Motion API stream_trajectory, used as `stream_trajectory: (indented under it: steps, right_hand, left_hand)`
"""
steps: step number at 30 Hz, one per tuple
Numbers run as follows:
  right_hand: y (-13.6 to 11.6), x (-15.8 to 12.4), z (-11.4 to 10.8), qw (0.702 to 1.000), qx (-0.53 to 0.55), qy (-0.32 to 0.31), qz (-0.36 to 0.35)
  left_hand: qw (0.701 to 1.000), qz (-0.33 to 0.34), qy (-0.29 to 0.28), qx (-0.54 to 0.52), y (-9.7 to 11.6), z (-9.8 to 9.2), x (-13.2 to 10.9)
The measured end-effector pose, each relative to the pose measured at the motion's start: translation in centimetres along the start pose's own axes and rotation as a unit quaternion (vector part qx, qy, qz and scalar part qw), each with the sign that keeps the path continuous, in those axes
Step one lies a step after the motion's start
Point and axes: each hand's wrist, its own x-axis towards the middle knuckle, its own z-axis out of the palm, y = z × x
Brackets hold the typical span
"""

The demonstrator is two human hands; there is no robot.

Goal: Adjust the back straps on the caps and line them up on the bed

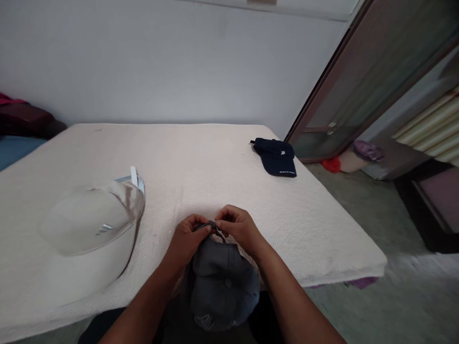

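A plain pale wall [161,62] stands behind the far edge of the surface [201,157] in front of me, which has a light, textured cover reaching down over its near edge. Past its right edge rises a brown-framed panel [344,91].

Of the three caps, the cream cap [89,220] looks biggest to me. It sits towards the near left corner, its brim turned to the near edge, silvery stripes [104,229] on its front and a white strap end [134,176] sticking up at its back. Its outline on the side towards the left edge is too faint for me to make out.

The dark grey cap [225,267] is between my forearms at the middle of the near edge, its crown hanging past that edge towards me. Its back opening faces the far edge, and pale lettering [204,319] shows on the part nearest me.

The navy cap [274,155] lies well apart from it, by the right edge near the far right corner, a white emblem on its front.

My left hand [190,234] and right hand [238,227] nearly meet over the grey cap's back opening. Each has thumb and forefinger pinched on its thin strap [219,234].
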Motion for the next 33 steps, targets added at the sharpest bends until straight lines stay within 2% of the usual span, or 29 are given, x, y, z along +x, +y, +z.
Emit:
stream_trajectory:
  steps: [6,13,19,26,33]
  right_hand:
    - [0.21,-0.01,-0.08,0.998,-0.063,0.012,-0.028]
    - [0.28,-0.15,-0.02,0.988,-0.144,0.013,-0.049]
    - [0.26,-0.33,0.07,0.988,-0.145,0.014,-0.043]
    - [-0.31,-0.51,0.09,0.993,-0.118,0.016,-0.016]
    - [0.25,-0.33,-0.03,0.996,-0.092,0.002,-0.021]
  left_hand:
    - [0.994,0.047,0.006,0.095,-0.29,-0.09,0.12]
    - [0.99,0.064,-0.004,0.123,-0.29,0.01,0.04]
    - [0.987,0.103,0.003,0.124,-0.47,0.21,-0.15]
    - [0.967,0.151,0.034,0.202,-0.33,0.58,-0.56]
    - [0.973,0.123,0.032,0.191,-0.28,0.39,-0.29]
